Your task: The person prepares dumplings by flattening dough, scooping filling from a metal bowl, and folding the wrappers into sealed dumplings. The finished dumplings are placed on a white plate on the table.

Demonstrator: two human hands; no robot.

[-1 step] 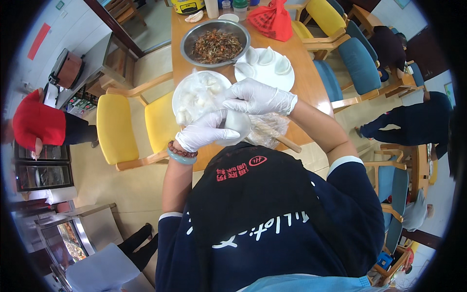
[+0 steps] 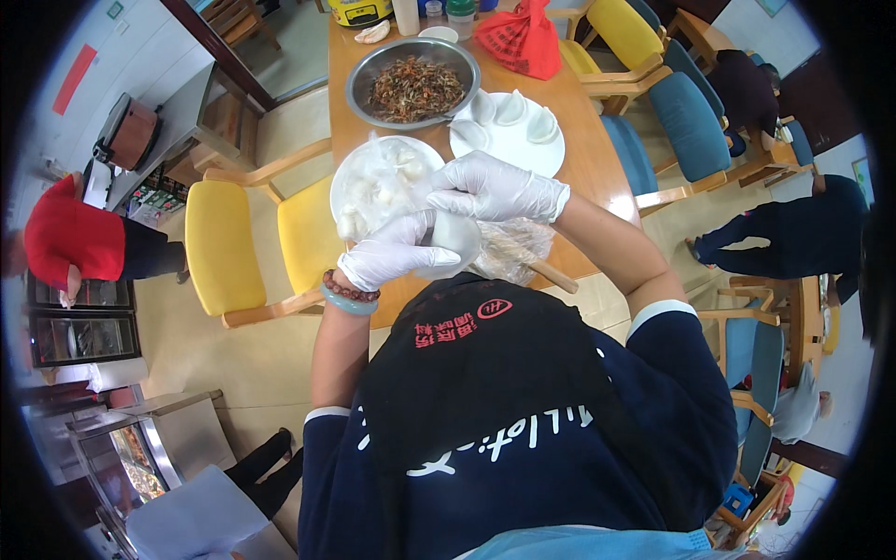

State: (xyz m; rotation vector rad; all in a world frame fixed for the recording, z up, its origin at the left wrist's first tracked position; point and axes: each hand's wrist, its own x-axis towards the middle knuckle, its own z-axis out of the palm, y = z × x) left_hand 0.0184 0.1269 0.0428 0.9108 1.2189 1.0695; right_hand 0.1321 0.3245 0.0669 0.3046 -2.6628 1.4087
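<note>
Cradling a white dough wrapper [image 2: 457, 241] mid-frame in the left hand's [image 2: 394, 252] curled fingers, with the right hand's [image 2: 499, 189] fingers bent together just above, too hidden to tell any grip.

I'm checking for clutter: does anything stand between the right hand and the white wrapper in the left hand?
Nothing visible does: the right hand is by the upper edge of the white wrapper, held in the left hand. A clear plastic bag lies to the right, out of the way.
</note>
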